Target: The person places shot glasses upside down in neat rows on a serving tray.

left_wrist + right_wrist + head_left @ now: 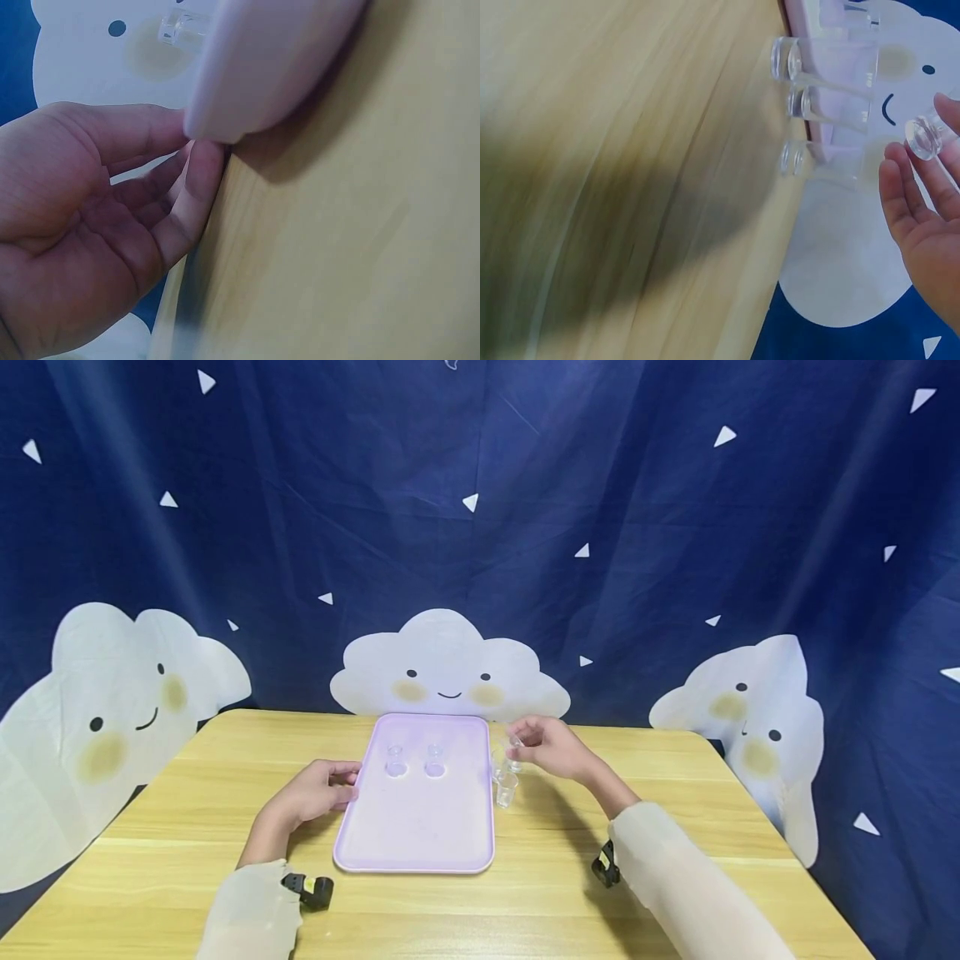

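A pale purple tray (416, 839) lies flat on the table, two small clear glasses standing on it: a left one (395, 763) and a right one (435, 763). My left hand (313, 793) holds the tray's left rim, with finger and thumb at the edge in the left wrist view. Beyond the tray's right side, my right hand (553, 748) pinches a small clear glass (924, 139) by thumb and fingertips, raised off the table. Three more clear glasses stand close together beside the tray; the front one (506, 792) shows best.
The wooden table (585, 910) has rounded far corners. Right behind it hangs a dark blue curtain (397, 527) printed with white clouds and small triangles. A small black camera (309, 890) is strapped to the left wrist, another (606, 865) to the right wrist.
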